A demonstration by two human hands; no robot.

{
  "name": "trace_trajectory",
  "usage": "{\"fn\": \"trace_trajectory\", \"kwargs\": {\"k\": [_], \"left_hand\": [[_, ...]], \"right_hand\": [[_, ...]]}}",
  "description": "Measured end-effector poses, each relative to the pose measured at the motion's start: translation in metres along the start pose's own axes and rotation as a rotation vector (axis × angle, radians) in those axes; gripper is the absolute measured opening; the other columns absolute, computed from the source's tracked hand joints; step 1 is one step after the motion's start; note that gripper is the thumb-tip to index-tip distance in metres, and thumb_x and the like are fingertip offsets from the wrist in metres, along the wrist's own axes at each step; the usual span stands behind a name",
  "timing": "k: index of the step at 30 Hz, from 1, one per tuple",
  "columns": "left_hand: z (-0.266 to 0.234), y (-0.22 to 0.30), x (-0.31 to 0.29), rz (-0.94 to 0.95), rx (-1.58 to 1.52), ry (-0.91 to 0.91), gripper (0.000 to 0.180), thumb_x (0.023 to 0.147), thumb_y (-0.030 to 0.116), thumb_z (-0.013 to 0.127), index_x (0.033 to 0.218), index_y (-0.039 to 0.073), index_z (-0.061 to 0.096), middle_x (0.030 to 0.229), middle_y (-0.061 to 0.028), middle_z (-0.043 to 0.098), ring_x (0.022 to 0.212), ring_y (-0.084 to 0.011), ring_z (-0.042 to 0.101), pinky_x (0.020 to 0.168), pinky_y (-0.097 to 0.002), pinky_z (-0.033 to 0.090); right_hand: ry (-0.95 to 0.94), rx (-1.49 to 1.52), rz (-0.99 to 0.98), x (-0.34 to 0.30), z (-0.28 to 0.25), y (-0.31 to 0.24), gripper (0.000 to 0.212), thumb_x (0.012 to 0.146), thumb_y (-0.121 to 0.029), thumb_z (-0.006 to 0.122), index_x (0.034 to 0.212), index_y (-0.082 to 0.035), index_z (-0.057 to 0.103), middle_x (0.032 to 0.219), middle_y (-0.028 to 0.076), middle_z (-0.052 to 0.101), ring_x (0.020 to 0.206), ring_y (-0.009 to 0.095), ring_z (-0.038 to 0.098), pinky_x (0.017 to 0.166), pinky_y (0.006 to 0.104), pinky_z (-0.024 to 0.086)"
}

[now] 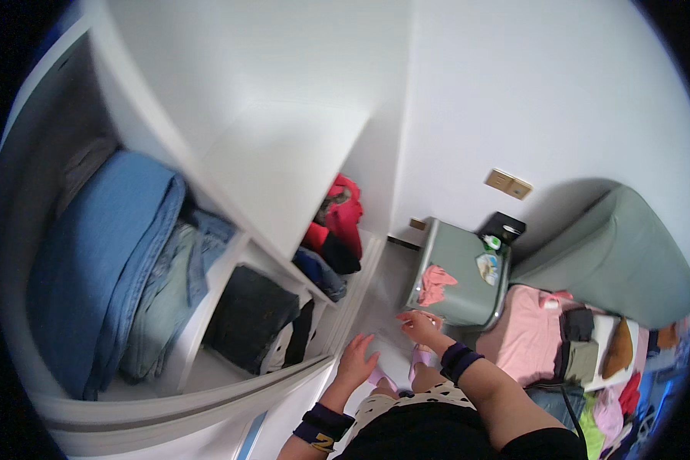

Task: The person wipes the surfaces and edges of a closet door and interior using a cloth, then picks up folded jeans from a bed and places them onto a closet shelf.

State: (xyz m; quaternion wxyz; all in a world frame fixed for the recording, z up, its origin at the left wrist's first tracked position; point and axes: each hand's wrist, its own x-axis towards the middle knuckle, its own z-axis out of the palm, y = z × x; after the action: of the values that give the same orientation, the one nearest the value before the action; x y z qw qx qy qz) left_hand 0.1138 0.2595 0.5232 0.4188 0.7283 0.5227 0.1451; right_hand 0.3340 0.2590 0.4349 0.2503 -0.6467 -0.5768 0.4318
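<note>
My left hand (355,362) hovers beside the open wardrobe, fingers apart and nothing in it. Just in front of the green bedside cabinet (460,264) is my right hand (420,327), its fingers loosely bent and apart, with no held thing showing. Nearest to the left hand, on the lower shelf, lie folded dark jeans (254,318) and black and white clothes (299,337). A stack of folded blue jeans (107,261) fills the shelf at the left. Red clothing (346,218) sits in the far compartment. A crumpled pink cloth (437,284) rests on the cabinet top.
The wardrobe's white shelf (276,161) stands above the clothes. Beyond the cabinet is a bed with a green padded headboard (621,253), a pink garment (525,333) and several folded clothes. A black box (502,228) and a small green-white bottle (491,242) stand on the cabinet.
</note>
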Motion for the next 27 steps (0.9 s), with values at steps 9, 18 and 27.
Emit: {"fn": "trace_trajectory", "kwargs": {"k": [9,18,27], "left_hand": [[0.062,0.064,0.042,0.176,0.064,-0.297,0.048,0.077,0.026,0.059,0.119,0.006,0.047,0.122,-0.0163,0.046,0.113,-0.0321,0.043,0.096,-0.0389,0.035],[0.198,0.182,0.053,0.463,0.254,-0.581,0.046,0.077,0.025,0.059,0.118,0.005,0.048,0.114,-0.0173,0.052,0.107,-0.0337,0.048,0.089,-0.0391,0.039],[0.366,0.280,0.010,0.598,0.406,-1.003,0.046,0.080,0.025,0.057,0.119,0.004,0.046,0.117,-0.0185,0.051,0.109,-0.0328,0.048,0.091,-0.0371,0.039]], "right_hand": [[0.278,0.092,0.198,-0.082,-0.078,0.060,0.029,0.076,-0.009,0.056,0.103,-0.001,0.058,0.097,0.012,0.062,0.084,0.020,0.062,0.075,0.0292,0.049],[0.555,0.297,0.421,-0.225,-0.160,0.162,0.029,0.077,-0.012,0.056,0.105,-0.005,0.058,0.095,0.011,0.063,0.085,0.020,0.061,0.077,0.0309,0.048],[1.088,0.399,0.715,-0.446,-0.198,0.280,0.026,0.077,-0.010,0.055,0.102,-0.004,0.058,0.091,0.010,0.063,0.080,0.020,0.061,0.073,0.0303,0.049]]}}
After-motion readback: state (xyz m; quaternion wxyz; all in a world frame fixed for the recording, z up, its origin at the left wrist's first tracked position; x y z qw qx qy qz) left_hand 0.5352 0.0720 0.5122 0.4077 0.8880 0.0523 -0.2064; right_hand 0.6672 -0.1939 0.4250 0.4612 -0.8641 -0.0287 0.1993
